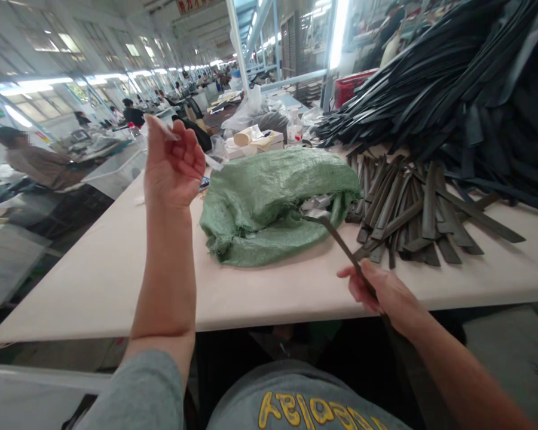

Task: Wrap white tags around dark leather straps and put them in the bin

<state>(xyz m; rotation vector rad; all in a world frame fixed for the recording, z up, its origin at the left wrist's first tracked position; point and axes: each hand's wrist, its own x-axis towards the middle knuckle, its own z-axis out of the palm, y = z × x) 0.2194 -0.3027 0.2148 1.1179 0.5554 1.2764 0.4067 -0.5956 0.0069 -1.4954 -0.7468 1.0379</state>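
Well, right hand (392, 294) closed round strip (341, 242)

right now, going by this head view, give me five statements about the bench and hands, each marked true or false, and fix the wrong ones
1. The right hand holds a dark strip. True.
2. The left hand lies flat on the table. False: it is raised above the table.
3. White material shows through the opening of the green sack. True.
4. The pile of loose strips is left of the green sack in this view. False: it is to the right.
5. The lettering on the gray shirt is yellow. True.
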